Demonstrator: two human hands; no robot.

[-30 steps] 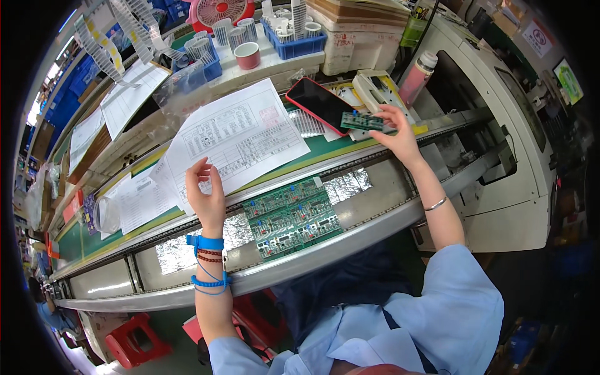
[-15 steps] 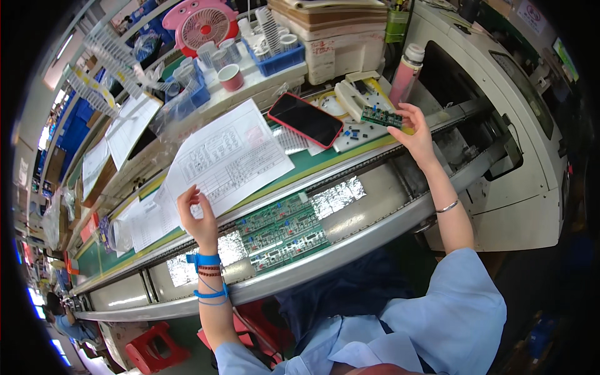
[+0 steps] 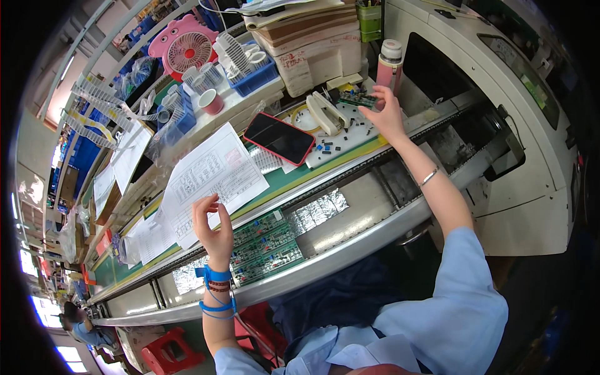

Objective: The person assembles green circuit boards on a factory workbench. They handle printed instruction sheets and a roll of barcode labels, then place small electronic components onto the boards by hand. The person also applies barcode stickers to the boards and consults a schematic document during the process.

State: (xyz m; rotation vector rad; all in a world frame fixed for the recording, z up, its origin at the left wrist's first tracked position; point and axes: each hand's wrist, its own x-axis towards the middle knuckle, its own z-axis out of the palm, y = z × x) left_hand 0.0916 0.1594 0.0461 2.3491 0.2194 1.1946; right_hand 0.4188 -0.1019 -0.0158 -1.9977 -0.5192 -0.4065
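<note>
My right hand [image 3: 387,115] is out at the far right of the bench, with thumb and index finger at the edges of a small green circuit board [image 3: 356,96]. The board is above the back of a white surface [image 3: 350,132] scattered with small dark and blue components. A white stapler-like tool [image 3: 326,115] lies just left of it. My left hand [image 3: 214,230] hovers empty at the near edge of a printed sheet [image 3: 215,172], fingers loosely bent and apart. Beside it, a panel of green circuit boards [image 3: 265,247] sits on the conveyor.
A red-edged phone [image 3: 279,138] lies between the sheet and the components. Behind stand a pink cup [image 3: 211,102], blue bins [image 3: 254,80], a pink fan [image 3: 187,51] and a pink bottle [image 3: 389,65]. The metal rail [image 3: 350,240] runs along the front; a white machine [image 3: 500,187] borders the right.
My right hand has carried the small circuit board back, toward the bottle and behind the stapler-like tool. My left hand has moved slightly right and down. The whole view has shifted.
</note>
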